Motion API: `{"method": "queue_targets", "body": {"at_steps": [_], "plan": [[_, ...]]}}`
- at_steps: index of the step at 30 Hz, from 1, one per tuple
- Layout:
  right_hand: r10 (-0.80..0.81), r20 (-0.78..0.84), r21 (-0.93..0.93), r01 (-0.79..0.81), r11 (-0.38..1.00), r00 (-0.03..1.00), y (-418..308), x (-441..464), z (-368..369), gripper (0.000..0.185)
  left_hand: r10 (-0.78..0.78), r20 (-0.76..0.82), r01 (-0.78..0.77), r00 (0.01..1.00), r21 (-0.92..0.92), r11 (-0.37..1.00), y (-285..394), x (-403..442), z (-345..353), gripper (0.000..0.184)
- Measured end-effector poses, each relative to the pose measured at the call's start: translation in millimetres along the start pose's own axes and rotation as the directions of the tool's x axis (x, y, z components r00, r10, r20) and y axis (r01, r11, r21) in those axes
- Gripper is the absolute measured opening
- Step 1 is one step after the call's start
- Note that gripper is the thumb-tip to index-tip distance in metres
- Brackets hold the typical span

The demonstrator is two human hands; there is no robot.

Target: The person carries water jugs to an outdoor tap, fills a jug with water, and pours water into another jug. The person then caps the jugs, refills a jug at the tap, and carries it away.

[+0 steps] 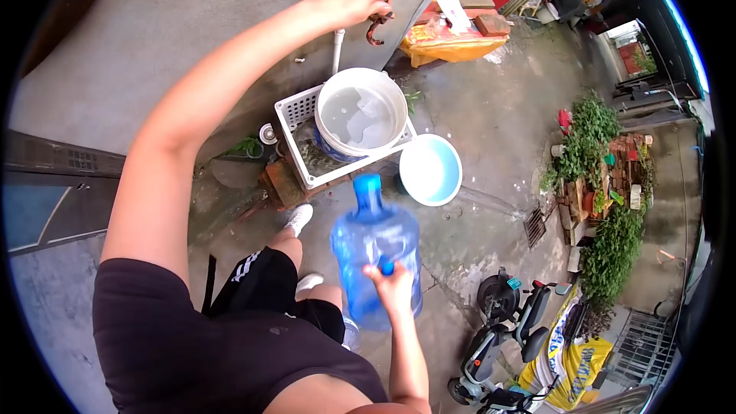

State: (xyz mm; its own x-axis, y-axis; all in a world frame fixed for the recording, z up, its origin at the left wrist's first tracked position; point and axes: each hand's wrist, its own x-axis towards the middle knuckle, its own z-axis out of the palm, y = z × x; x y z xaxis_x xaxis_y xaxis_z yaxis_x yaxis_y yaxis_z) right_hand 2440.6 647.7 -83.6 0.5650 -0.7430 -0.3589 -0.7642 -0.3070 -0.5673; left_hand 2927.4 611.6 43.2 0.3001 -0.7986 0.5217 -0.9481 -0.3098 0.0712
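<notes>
My left hand (349,0) is raised to the grey wall, its fingers bent around a dark red and black hooked piece (379,23) whose exact kind I cannot make out. In my right hand (395,287) is a large clear blue water jug (376,230), gripped at its side and held upright in front of my legs. A small blue part (387,267) shows by the thumb. Beyond the jug, a white bucket (362,111) with water in it stands in a white plastic crate (295,111). A light blue basin (431,170) is beside the crate.
Bricks (287,184) support the crate, and a white pipe (337,50) runs down the wall. An electric scooter (491,345) is parked at the lower right near a yellow sack (579,368). Green plants (613,245) grow along the right side. A drain grate (534,228) lies in the wet concrete.
</notes>
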Motion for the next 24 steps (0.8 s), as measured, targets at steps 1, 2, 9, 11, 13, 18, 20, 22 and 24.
{"method": "queue_targets", "body": {"at_steps": [1,2,9,11,13,18,20,22,24], "plan": [[-0.052,-0.021,-0.014,0.051,0.999,0.998,-24,28,-2,0.054,0.024,0.061,-0.027,0.998,0.054,0.998,-9,16,11,0.040],[-0.069,-0.017,-0.009,0.069,0.998,0.997,-48,57,-4,0.055,0.016,0.071,-0.019,0.997,0.047,0.999,-19,30,23,0.040],[-0.234,-0.011,0.041,0.234,0.971,0.972,-153,193,-7,0.063,0.070,0.253,-0.068,0.965,-0.018,0.998,-48,64,39,0.029],[-0.279,-0.040,0.066,0.281,0.958,0.960,-165,220,1,0.061,0.102,0.195,-0.087,0.975,-0.083,0.993,-51,68,42,0.029],[-0.270,-0.010,0.093,0.270,0.958,0.963,-181,235,2,0.060,0.065,0.213,-0.047,0.975,-0.091,0.995,-47,75,46,0.031],[-0.268,-0.038,0.079,0.270,0.960,0.963,-205,253,7,0.060,-0.020,0.233,0.011,0.972,0.040,0.999,-36,90,53,0.034],[-0.274,-0.045,0.101,0.277,0.955,0.961,-213,257,10,0.060,-0.007,0.167,-0.009,0.986,0.095,0.995,-36,90,62,0.034],[-0.268,-0.032,0.095,0.270,0.958,0.963,-216,256,13,0.060,0.011,0.104,-0.027,0.995,0.152,0.988,-37,91,70,0.034],[-0.261,-0.025,0.088,0.262,0.961,0.965,-217,258,16,0.060,-0.021,0.162,0.005,0.987,0.094,0.996,-41,96,77,0.035]]}}
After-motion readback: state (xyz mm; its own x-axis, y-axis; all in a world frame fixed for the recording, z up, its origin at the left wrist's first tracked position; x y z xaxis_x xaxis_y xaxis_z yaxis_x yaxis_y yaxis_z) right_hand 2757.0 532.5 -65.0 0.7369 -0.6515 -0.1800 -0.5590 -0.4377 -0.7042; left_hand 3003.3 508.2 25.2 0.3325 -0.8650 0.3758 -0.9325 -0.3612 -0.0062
